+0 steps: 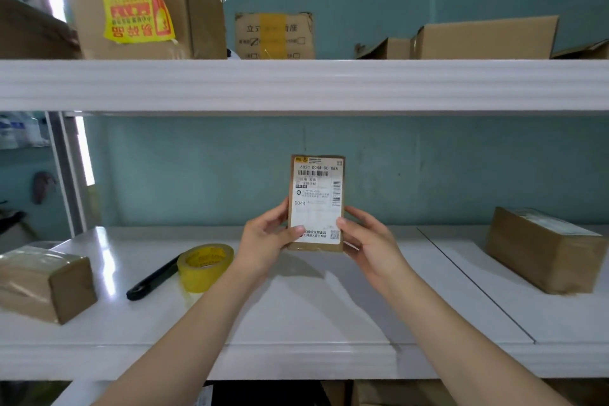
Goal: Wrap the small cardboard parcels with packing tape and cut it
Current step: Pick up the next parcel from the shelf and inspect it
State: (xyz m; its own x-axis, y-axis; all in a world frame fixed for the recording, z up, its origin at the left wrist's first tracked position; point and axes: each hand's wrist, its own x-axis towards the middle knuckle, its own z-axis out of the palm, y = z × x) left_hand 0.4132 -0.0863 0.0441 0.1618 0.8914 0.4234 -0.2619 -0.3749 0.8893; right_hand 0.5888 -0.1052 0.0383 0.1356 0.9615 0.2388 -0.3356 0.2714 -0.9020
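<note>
We hold the small parcel (316,188) upright in the air above the lower shelf (296,313), label side toward us, at the centre of the view. The left hand (267,239) grips its lower left edge, thumb laid on the label face and fingers behind. The right hand (369,241) grips the lower right edge in the same way. Both hands are thus clamped on the parcel, one at each side, which leaves the upper half of the label uncovered and readable. We judge this to be an inspection or orientation step. No tape strand leads to this parcel yet.

The yellow tape roll (205,265) lies flat on the shelf at 8 o'clock from the parcel. A black-handled tool (153,280) lies against or just beside the roll, further toward 8 o'clock. Its working end is hidden behind the roll, so we cannot tell knife from scissors. Both lie near the left hand, ready for the wrap and the cut.

One brown parcel (43,280) sits at the far 8 o'clock edge and another brown parcel (543,249) at 3 o'clock, well apart. Their glossy faces suggest tape is already applied.

To proceed, we judge that one hand must release the parcel to fetch the roll.
</note>
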